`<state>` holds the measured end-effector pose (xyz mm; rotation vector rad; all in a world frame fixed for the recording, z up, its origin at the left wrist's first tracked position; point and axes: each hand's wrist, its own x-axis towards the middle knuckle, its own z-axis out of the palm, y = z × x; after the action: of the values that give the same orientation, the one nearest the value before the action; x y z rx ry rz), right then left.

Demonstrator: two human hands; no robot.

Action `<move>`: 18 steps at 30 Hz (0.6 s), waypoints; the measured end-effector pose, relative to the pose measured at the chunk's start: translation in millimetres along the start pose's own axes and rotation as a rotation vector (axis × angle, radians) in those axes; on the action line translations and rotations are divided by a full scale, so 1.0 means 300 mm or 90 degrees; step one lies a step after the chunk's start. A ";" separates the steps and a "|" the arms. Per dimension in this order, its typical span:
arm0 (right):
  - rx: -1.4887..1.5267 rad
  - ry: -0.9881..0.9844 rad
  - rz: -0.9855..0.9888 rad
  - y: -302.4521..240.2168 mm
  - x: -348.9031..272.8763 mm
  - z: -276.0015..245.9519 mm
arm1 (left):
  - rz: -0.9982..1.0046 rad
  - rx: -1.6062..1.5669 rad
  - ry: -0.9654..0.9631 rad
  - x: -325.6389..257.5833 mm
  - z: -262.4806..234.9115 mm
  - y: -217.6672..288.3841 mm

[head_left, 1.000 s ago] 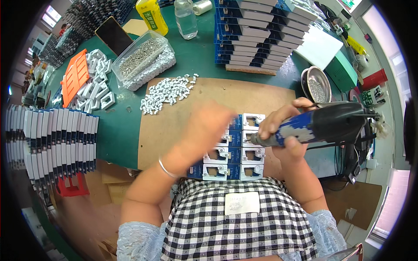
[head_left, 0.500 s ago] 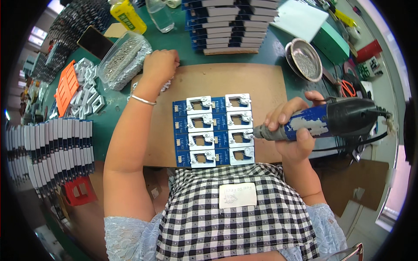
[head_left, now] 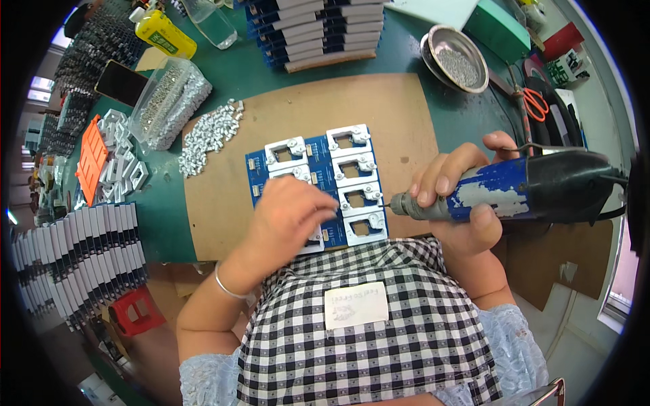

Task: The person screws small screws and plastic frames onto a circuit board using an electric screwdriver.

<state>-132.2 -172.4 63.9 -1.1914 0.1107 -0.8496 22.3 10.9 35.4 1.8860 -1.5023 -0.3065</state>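
In my right hand [head_left: 450, 179] is a blue and black electric screwdriver [head_left: 504, 189] with worn paint. Its thin bit points left, at the right edge of a panel of blue circuit boards [head_left: 325, 179]. White plastic frames [head_left: 355, 169] sit on the boards in two columns, with small fittings on them. My left hand [head_left: 288, 210] is over the left column and hides part of it. Its thumb and fingertips are pinched together near the middle of the panel; whatever they hold is too small to make out.
Under the panel lies a brown board [head_left: 271, 95]; on it, a pile of small white parts [head_left: 210, 139]. A clear tub [head_left: 141, 111] of small metal pieces stands left, a metal bowl [head_left: 485, 71] of small pieces right. Stacked boards [head_left: 318, 30] rise behind. Orange scissors [head_left: 535, 105] lie far right.
My left hand has come from beside the clear tub to above the boards, uncovering the white pile. The screwdriver's tip has drawn slightly away from the frames. The whole view has shifted.
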 end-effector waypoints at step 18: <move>0.026 -0.042 0.091 0.003 -0.076 0.027 | 0.086 0.095 0.045 -0.090 0.137 0.040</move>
<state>-143.7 -151.7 58.6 -1.1574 0.1218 -0.6841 -18.7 19.5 6.9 1.8772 -1.6340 -0.0651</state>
